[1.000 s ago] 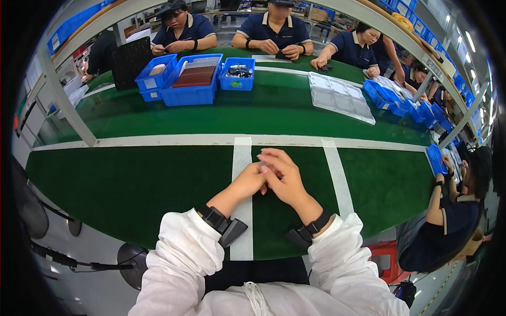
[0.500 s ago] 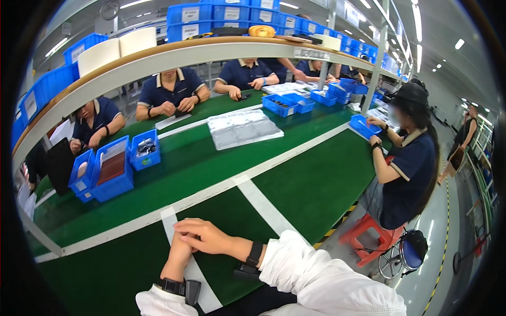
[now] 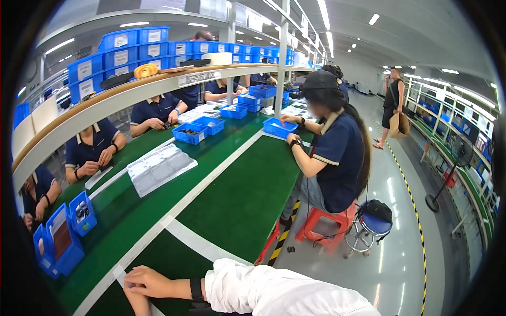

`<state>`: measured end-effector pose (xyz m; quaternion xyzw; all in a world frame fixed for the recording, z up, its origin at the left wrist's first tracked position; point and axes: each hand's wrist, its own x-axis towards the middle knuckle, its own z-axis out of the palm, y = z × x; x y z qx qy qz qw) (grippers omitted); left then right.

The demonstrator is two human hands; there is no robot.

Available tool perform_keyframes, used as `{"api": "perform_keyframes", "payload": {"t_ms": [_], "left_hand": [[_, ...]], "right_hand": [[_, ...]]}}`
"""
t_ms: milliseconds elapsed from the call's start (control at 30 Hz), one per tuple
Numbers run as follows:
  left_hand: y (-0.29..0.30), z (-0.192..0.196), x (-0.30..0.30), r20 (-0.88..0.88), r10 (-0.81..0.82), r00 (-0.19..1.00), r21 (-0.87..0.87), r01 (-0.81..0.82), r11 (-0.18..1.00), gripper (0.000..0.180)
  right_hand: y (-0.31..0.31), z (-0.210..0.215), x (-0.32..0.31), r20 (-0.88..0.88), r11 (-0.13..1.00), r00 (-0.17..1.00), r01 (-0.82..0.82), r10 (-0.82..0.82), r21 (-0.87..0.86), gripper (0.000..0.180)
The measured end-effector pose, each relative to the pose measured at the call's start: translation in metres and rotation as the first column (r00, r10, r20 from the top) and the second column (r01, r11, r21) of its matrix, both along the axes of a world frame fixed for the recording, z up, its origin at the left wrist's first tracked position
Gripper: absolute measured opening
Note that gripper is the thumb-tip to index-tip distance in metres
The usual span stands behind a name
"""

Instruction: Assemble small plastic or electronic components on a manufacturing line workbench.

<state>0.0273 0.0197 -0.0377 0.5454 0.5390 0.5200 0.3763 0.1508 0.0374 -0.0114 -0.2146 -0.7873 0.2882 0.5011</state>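
Note:
At the lower left, my right hand lies over my left hand, its fingers bent round the back of it. A dark band circles the right wrist below a white sleeve. Of my left arm, the wrist shows beneath; its fingers are covered by the right hand. Both rest at the green work surface, close to a pale tape strip. No tool or part is visible in either hand.
Across the bench stand blue bins and a grey-white folded sheet. Several co-workers sit opposite. One person on a red stool works at the right, by a blue bin. A shelf spans overhead; a blue round stool stands behind.
The view has swung to the right, so the bench and my hands appear farther left and lower. My right hand stays on my left. The left sleeve and wrist device have left the picture.

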Motion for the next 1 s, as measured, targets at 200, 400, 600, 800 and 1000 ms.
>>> {"api": "perform_keyframes", "payload": {"t_ms": [200, 400, 600, 800, 1000], "left_hand": [[0.016, -0.013, 0.015, 0.185, -0.044, 0.982, 0.137, 0.018, 0.990, 0.036], [0.000, -0.012, -0.010, 0.022, 0.030, 0.999, 0.108, -0.033, 0.994, 0.053], [-0.010, 0.010, 0.010, 0.117, 0.036, 0.992, 0.003, -0.036, 0.999, 0.064], [-0.022, 0.014, 0.007, 0.233, -0.066, 0.970, -0.027, 0.074, 0.997, 0.056], [-0.005, 0.017, 0.019, 0.236, -0.135, 0.962, -0.048, 0.151, 0.987, 0.029]], "right_hand": [[0.003, 0.004, -0.003, 0.034, 0.999, 0.998, -0.043, 0.043, -0.002, 0.018], [-0.002, 0.014, -0.004, -0.034, 0.997, 0.997, 0.061, -0.063, -0.053, 0.015], [-0.003, 0.013, 0.007, -0.075, 0.970, 0.993, 0.067, -0.086, -0.234, 0.018], [-0.008, 0.023, 0.013, -0.092, 0.872, 0.995, -0.011, -0.040, -0.490, 0.019], [0.014, 0.007, 0.022, -0.175, 0.897, 0.977, 0.035, -0.124, -0.441, 0.016]]}}
